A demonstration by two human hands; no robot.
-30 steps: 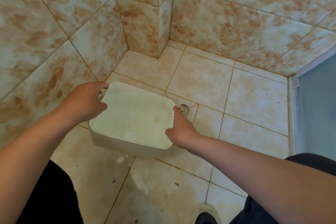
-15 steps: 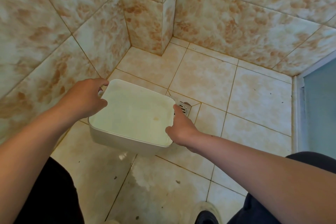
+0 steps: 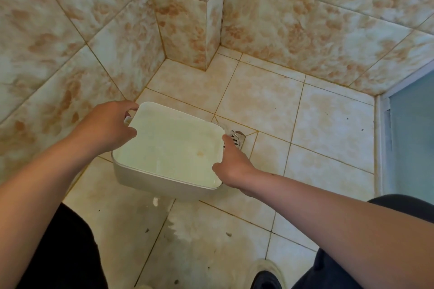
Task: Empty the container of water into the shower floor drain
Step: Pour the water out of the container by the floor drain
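Both hands, left (image 3: pixel 106 128) & right (image 3: pixel 231 166), grasp white square plastic tub (image 3: pixel 169 150), level, w/ water inside, beside metal floor drain (image 3: pixel 236 139). Tipping not begun; pour left.

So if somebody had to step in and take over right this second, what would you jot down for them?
Left hand: gripping the far-left rim and handle of the white square container.
Right hand: gripping the near-right rim.
Container: held roughly level above the tiled shower floor, with pale water inside.
Metal floor drain: just beyond the container's right edge, partly hidden by the right hand.
Done: container brought next to the drain. A wet patch already lies on the floor nearer the person.
Left: tip the container toward the drain and pour out all the water.
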